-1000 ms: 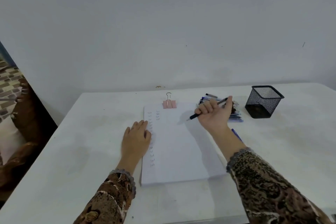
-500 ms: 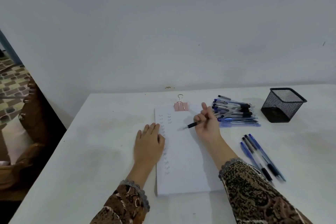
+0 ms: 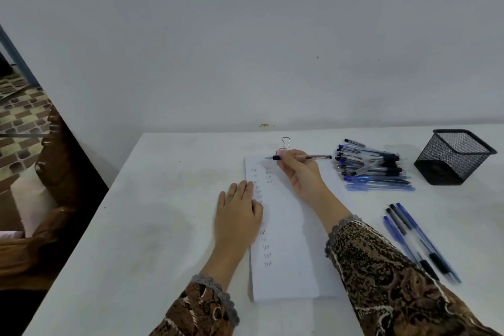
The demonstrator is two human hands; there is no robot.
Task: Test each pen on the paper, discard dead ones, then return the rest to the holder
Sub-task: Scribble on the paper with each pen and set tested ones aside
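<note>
Right hand (image 3: 300,174) pinches one pen (image 3: 313,157) between thumb and curled fingers (image 3: 289,161), gripping the front half of the barrel.
- Pen axis: near level, running left-right across the view and roughly parallel to the table's far edge. Tip points left, back end points right toward the pile (image 3: 373,169).
- Pen location: over the far end of the paper (image 3: 286,275), just in front of the clip (image 3: 285,142). Can't tell if the tip touches the sheet.

Left hand (image 3: 237,215) lies flat, palm down, with its fingers (image 3: 241,189) straight and close together. It presses the paper's left edge and sits partly on the table (image 3: 136,226).

The paper's long axis runs away from the person. It has one long column of small scribbles down the left side and a short second column near the top; the words are too small to read reliably.

The pile is right of the paper, its pens lying mostly left-right and stacked over one another.

Holder (image 3: 454,157) is black mesh, upright, mouth up, right of the pile and apart from it. Can't see inside.

Loose pens (image 3: 417,240) lie side by side on the table right of the right sleeve (image 3: 395,281). They sit apart from the pile, on a diagonal from far-left to near-right, with dark grips at the near end.
</note>
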